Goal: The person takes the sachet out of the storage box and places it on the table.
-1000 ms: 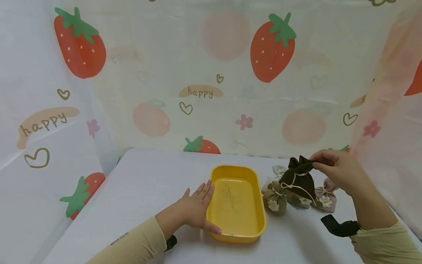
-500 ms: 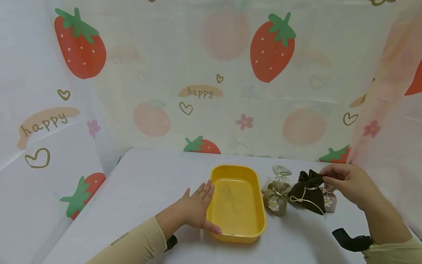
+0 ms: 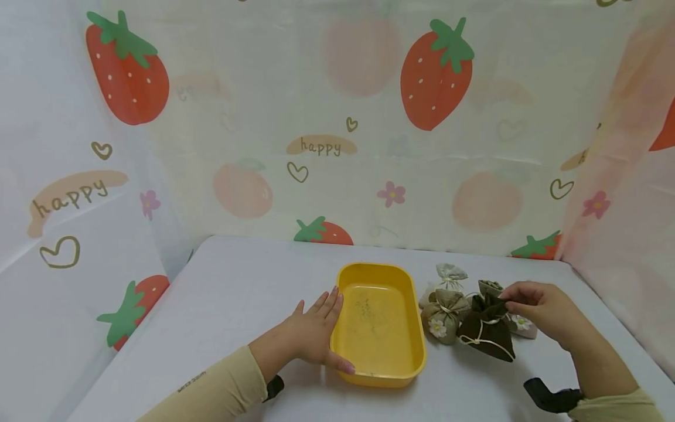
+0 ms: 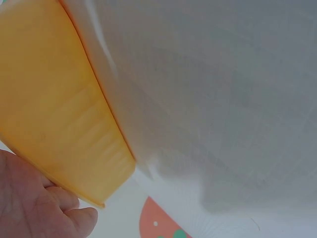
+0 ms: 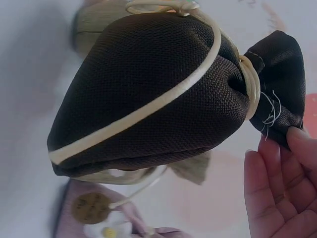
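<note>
A yellow plastic tray [image 3: 392, 351] sits mid-table. My left hand [image 3: 315, 335] lies flat against its left wall, fingers straight and thumb at the front rim; the left wrist view shows that hand [image 4: 34, 203] under the tray's edge [image 4: 54, 114]. A dark brown drawstring pouch [image 3: 487, 334] tied with cream cord lies on the table right of the tray. My right hand [image 3: 535, 308] pinches its gathered top. In the right wrist view the pouch [image 5: 148, 89] fills the frame, with my fingertips [image 5: 299, 141] at its frill.
Several small pouches cluster behind the brown one: an olive one with a daisy [image 3: 442, 322], a pale one [image 3: 449, 274], a pink one [image 3: 523, 324]. White table [image 3: 237, 281] with strawberry-print curtains on three sides. A black strap [image 3: 548, 400] is on the right wrist.
My right hand has brought the brown pouch down from above the pile onto the table in front of the other pouches. The left hand and tray have not moved.
</note>
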`<state>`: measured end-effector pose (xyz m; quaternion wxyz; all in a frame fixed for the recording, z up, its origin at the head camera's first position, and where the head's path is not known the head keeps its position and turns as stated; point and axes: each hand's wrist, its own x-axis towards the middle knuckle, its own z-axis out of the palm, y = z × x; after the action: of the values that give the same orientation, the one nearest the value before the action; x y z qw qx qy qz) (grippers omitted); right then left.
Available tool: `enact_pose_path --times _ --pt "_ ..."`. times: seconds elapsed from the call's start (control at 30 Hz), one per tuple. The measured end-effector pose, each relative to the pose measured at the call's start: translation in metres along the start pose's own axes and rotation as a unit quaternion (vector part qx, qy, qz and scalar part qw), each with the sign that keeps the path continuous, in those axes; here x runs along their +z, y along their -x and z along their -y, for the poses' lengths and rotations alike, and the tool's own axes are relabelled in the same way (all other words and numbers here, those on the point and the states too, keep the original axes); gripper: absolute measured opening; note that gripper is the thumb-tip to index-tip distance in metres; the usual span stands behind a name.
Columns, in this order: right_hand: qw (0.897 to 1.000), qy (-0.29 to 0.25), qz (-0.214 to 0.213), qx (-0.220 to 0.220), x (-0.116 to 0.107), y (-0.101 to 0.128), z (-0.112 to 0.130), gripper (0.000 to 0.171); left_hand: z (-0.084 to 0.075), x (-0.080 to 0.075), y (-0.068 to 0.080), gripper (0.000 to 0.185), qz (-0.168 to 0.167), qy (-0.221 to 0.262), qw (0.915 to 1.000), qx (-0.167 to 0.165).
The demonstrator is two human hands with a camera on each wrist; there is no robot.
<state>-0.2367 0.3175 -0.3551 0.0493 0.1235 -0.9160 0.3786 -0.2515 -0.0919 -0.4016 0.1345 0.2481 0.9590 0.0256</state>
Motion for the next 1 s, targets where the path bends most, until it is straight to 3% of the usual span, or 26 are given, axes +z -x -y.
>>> enact_pose_path --times 0.2,0.6,1.0 --pt "1.000 -0.009 0.000 -0.011 0.008 0.000 -0.013 0.014 0.000 0.000 0.000 0.133 0.001 0.002 1.0000 0.000" --pt "0.996 0.024 0.015 0.087 0.011 0.000 -0.037 0.025 -0.001 0.001 0.000 0.133 -0.001 0.000 1.0000 -0.001" --pt "0.995 0.045 0.022 0.085 -0.001 -0.001 -0.038 0.036 -0.001 0.000 0.000 0.130 -0.006 -0.002 1.0000 -0.001"
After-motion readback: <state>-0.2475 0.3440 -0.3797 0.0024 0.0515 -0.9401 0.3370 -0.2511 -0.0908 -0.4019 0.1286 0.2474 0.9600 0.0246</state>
